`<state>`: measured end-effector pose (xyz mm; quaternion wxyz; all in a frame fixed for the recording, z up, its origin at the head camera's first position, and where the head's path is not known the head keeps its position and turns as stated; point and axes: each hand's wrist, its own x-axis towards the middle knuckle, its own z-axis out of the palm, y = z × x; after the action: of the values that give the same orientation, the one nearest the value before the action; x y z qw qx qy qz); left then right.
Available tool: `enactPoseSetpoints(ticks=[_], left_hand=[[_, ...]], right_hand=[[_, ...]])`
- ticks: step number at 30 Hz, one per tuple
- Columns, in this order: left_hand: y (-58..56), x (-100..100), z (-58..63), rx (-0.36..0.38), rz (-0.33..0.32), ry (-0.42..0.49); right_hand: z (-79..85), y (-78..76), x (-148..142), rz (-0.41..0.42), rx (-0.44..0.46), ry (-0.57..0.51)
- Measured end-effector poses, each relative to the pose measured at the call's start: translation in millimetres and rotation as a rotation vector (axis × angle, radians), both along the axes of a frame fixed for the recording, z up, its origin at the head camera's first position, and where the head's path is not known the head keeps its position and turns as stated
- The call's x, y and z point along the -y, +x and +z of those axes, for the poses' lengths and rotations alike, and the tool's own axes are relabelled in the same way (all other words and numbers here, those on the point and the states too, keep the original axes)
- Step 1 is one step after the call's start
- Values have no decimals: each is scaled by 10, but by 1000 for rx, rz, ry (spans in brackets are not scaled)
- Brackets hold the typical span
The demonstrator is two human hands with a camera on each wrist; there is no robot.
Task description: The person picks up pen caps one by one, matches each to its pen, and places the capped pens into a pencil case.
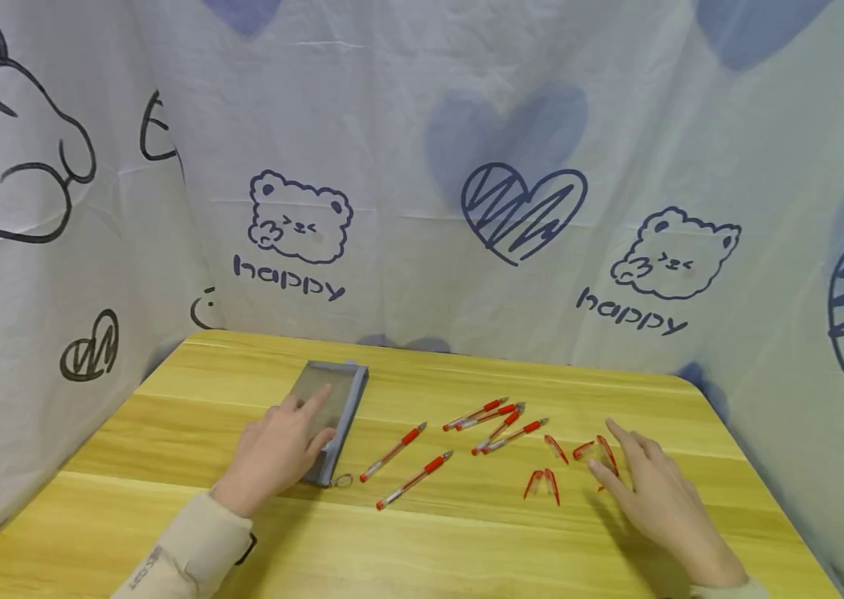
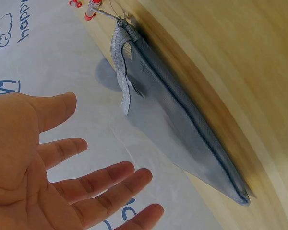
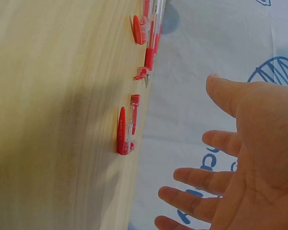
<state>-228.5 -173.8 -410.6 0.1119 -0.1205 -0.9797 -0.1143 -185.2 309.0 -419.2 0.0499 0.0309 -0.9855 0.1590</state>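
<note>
We have both hands wide here: the left hand (image 1: 272, 453) spreads its fingers over the grey mesh pouch (image 1: 340, 408), and the wrist view shows a gap, so it grips nothing. The right hand (image 1: 657, 491) is just as loose, holding nothing beside the red caps (image 1: 552, 487). Look at the layout on the bench (image 1: 467, 541)! Six red pens (image 1: 413, 481) lie uncapped between pouch and caps, tips slanting away to the right, perhaps so everything stays in easy reach. And the container? At the left, lying flat; we see no pen inside, but can't tell whether its zip is open.
</note>
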Motion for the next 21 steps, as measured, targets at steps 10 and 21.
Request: enactPoseSetpoints(ticks=[10,21], left_hand=[[-41,-93,6,23,-57,44],[-87,-192,-24,28,-118,80]], right_hand=[[-21,-19,-23,13,6,-59],[-32,-24,-73,6,53,-125]])
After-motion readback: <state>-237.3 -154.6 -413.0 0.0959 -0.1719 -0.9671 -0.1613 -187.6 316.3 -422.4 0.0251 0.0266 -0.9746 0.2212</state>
